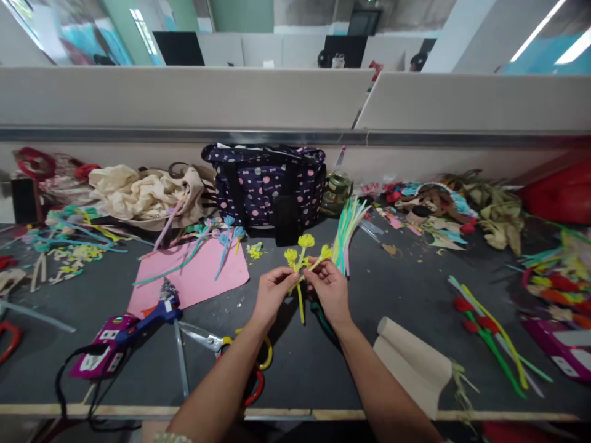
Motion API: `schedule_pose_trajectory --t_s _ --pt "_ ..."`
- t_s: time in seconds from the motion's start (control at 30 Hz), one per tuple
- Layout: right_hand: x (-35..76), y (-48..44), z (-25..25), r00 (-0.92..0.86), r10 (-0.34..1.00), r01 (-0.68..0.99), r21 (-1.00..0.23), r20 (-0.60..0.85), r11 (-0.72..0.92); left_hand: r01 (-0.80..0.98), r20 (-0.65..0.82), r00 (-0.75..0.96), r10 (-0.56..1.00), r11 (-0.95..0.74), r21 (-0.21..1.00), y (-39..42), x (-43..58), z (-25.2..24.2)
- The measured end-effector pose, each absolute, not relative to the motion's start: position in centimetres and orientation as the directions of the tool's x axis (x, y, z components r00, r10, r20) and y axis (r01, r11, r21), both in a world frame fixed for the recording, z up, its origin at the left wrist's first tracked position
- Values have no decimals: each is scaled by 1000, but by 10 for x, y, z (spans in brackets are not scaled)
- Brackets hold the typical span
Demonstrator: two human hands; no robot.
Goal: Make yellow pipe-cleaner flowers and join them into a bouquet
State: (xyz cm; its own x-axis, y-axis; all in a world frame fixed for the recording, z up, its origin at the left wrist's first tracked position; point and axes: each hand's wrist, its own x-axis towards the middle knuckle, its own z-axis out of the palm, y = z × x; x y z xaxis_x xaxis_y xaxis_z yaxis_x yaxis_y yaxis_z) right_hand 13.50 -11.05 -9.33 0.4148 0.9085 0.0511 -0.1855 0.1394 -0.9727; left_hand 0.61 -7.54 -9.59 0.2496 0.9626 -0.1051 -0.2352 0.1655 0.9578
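Between my two hands, over the middle of the dark table, is a sprig of yellow pipe-cleaner flowers (pixel 305 241) with several fluffy heads and one straight stem pointing down toward me. My left hand (pixel 276 292) pinches the sprig at its joint from the left. From the right, my right hand (pixel 330 289) grips the stem of one yellow flower, whose head leans out above the fingers. My fingertips nearly meet and hide the joint. Dark green-handled pliers or cutters (pixel 323 320) lie partly under my right hand. Scissors (pixel 207 338) with yellow and red handles rest beside my left forearm.
A blue glue gun (pixel 154 320) lies on a purple box (pixel 102 351) at left. Behind are pink paper (pixel 194 271), a patterned bag (pixel 265 181), a phone (pixel 286 220) and pipe cleaners (pixel 346 231). Rolled beige paper (pixel 410 363) and red flowers (pixel 484 329) lie at right.
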Motion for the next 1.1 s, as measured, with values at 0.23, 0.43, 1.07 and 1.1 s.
schedule_pose_trajectory --t_s 0.23,0.43,1.07,1.1 --pt "136 -114 -91 506 849 -66 -974 153 215 -227 -119 316 941 197 954 -81 11 -95" --pt "134 -116 -96 528 832 -57 -970 171 236 -217 14 279 960 49 975 -79 11 -96" --pt "130 -132 -111 530 770 145 -933 356 331 -234 44 290 956 27 972 -81 9 -95" --pt "130 -132 -111 534 768 147 -933 355 329 -231 48 288 956 21 973 -82 9 -96"
